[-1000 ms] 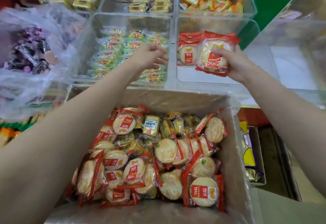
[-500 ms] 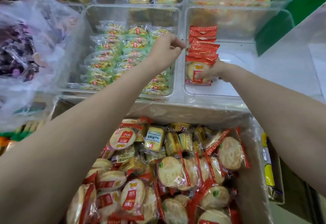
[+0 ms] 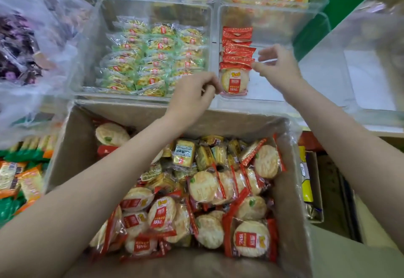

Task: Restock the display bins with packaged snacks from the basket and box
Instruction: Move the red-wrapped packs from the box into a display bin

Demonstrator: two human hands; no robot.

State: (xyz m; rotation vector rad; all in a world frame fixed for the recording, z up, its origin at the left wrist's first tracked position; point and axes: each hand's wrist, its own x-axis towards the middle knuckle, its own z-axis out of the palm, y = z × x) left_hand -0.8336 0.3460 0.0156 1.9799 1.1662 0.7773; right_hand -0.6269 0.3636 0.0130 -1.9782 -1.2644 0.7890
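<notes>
I saw the right hand (image 3: 278, 67) w/ fingertips just touching the front red rice-cracker pack (image 3: 234, 80), thumb and fingers loosely apart, nothing clamped. Left hand (image 3: 192, 96) hovered by the bin's near-left corner, fingers curled; whether it pinched anything, I couldn't tell. The pack stood at the front of a short row (image 3: 237, 46) along the left wall of the clear bin (image 3: 306, 28). I judged this the straightening step; next needs more packs from the box (image 3: 72, 146) below. Bin's right side lay open, approx. most of the floor; divider wall close on left.
</notes>
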